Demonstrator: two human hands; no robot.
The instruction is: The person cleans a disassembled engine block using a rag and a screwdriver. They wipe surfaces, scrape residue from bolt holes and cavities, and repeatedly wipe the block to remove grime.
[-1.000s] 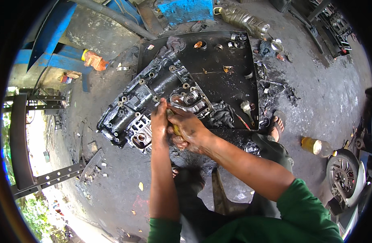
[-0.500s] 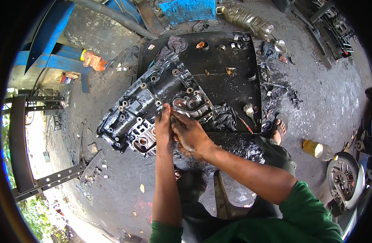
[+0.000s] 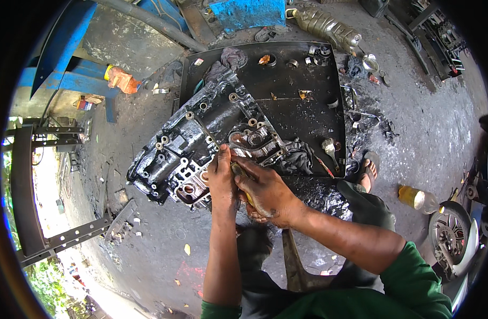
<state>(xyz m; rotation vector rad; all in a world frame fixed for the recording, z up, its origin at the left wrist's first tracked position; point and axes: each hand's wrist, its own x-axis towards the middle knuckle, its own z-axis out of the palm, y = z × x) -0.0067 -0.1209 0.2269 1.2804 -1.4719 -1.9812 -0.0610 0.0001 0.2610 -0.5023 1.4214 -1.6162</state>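
A large oily black engine casting lies slanted over the near left part of a black metal tray. Over its near edge, my right hand is closed round the yellowish handle of what looks like a screwdriver. My left hand is closed round the front of the same tool, thumb stretched along it. The thin shaft points away to the far left, its tip by a round bolt boss on the casting. My palms and fingers hide most of the handle.
A dark rag and a brush lie in the tray's near right corner. Curved metal shells sit at its far side. My foot stands right of the tray; beyond are a plastic bottle and a wheel.
Both hands have drawn back toward me and slightly right with the screwdriver, so its shaft now shows over the casting. The casting has stayed in place.
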